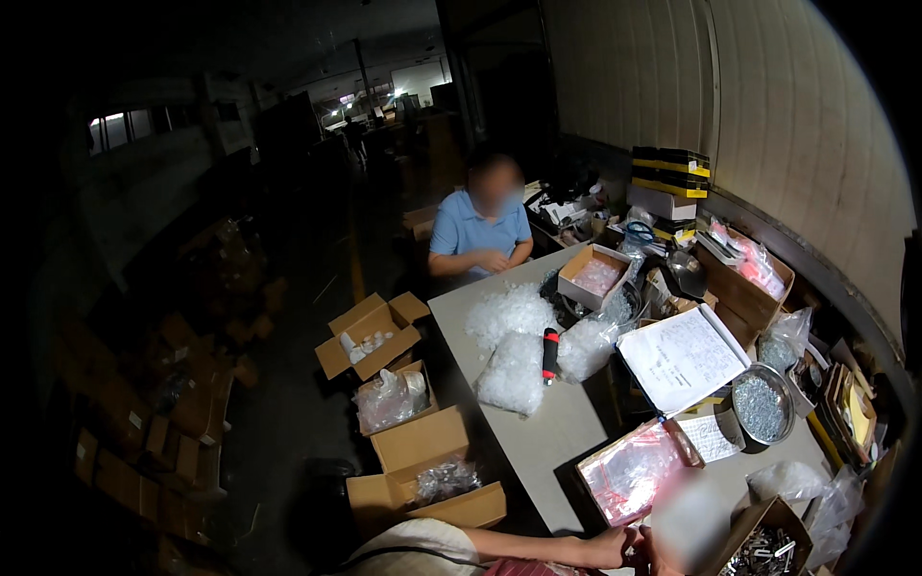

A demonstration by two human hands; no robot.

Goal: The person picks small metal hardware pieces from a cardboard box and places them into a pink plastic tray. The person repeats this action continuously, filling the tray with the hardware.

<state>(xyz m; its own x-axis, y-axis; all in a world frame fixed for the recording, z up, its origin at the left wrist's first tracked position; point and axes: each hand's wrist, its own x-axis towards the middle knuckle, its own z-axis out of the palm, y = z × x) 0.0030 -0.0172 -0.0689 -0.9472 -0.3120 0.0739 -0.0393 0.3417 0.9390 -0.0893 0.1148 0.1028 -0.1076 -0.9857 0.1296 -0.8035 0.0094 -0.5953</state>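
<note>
My left hand [615,547] is at the bottom of the view by the table's near edge, its fingers curled together. What it pinches, if anything, is too small to make out. Close against it is my right hand [659,555], partly covered by a pale blurred patch, so its fingers do not show clearly. Just beyond both hands lies a box of clear plastic bags with red edges [629,472]. To the right of my hands stands a cardboard box of small metal parts [768,552].
A grey table [567,437] bears a pile of clear plastic pieces [509,315], filled bags [511,374], a red-and-black tool [549,355], a written pad [684,360] and a metal bowl of small hardware [761,407]. Open cartons [423,437] stand left. A co-worker [480,230] sits opposite.
</note>
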